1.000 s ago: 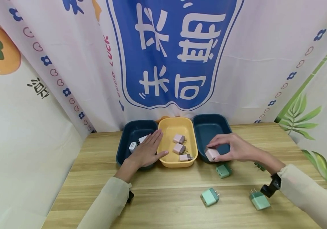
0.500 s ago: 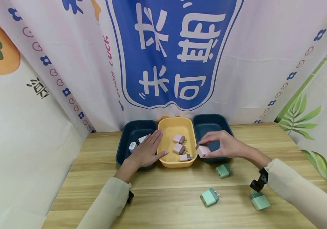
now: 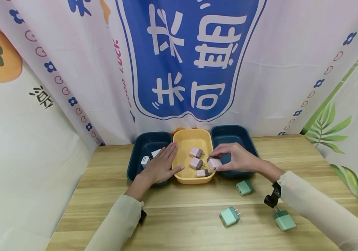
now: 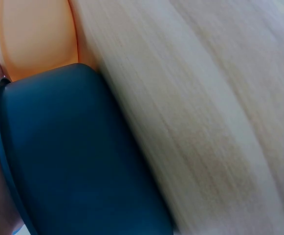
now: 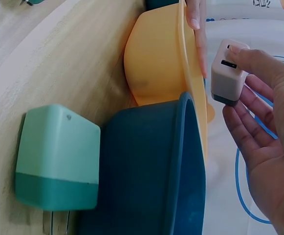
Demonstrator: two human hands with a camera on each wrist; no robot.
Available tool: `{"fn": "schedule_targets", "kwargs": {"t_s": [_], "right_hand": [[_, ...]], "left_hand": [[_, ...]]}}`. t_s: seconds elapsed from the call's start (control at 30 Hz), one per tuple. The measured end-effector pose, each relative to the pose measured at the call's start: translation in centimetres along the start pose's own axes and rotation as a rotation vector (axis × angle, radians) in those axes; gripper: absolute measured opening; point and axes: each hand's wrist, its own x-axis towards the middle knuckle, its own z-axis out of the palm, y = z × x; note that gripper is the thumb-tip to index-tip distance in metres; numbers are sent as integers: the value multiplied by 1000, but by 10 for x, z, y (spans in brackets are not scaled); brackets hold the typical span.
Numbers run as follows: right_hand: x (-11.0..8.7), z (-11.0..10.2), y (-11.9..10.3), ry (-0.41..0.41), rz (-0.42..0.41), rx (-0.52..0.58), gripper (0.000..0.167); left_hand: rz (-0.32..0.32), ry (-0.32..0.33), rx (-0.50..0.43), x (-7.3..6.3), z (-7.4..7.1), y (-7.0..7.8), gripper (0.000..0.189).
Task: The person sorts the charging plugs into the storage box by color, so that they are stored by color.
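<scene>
My right hand [image 3: 240, 159] pinches a pink charger plug [image 3: 214, 163] between thumb and fingers, over the right edge of the yellow tray [image 3: 194, 136]. In the right wrist view the held charger [image 5: 227, 76] shows its port side, raised above the trays. Three pink chargers [image 3: 195, 163] lie inside the yellow tray. My left hand [image 3: 160, 166] rests with straight fingers across the left dark blue tray [image 3: 149, 137], fingertips and thumb at the yellow tray's left rim. White chargers [image 3: 145, 160] in that blue tray are partly hidden under the hand.
A right dark blue tray [image 3: 231, 134] stands against the yellow one, partly behind my right hand. On the wooden table [image 3: 172, 223] in front lie green chargers: one near that tray [image 3: 244, 187], another green charger [image 3: 229, 216] nearer, a third green charger [image 3: 284, 220] beside my right sleeve.
My right hand has carried the pink charger leftward, from over the right blue tray to the yellow tray's right edge. My left hand has stayed in place.
</scene>
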Motion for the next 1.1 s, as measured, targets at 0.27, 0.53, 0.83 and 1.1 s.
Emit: {"fn": "schedule_targets", "kwargs": {"t_s": [0.27, 0.53, 0.83, 1.1], "right_hand": [[12, 9, 3, 6, 16, 9, 39], [19, 17, 9, 14, 41, -21, 43], [23, 19, 14, 19, 79, -66, 43], [25, 21, 20, 22, 86, -67, 44]], "left_hand": [[1, 8, 3, -1, 0, 1, 94], [1, 0, 6, 0, 2, 0, 95], [11, 12, 13, 0, 1, -1, 94], [15, 19, 5, 3, 5, -4, 96]]}}
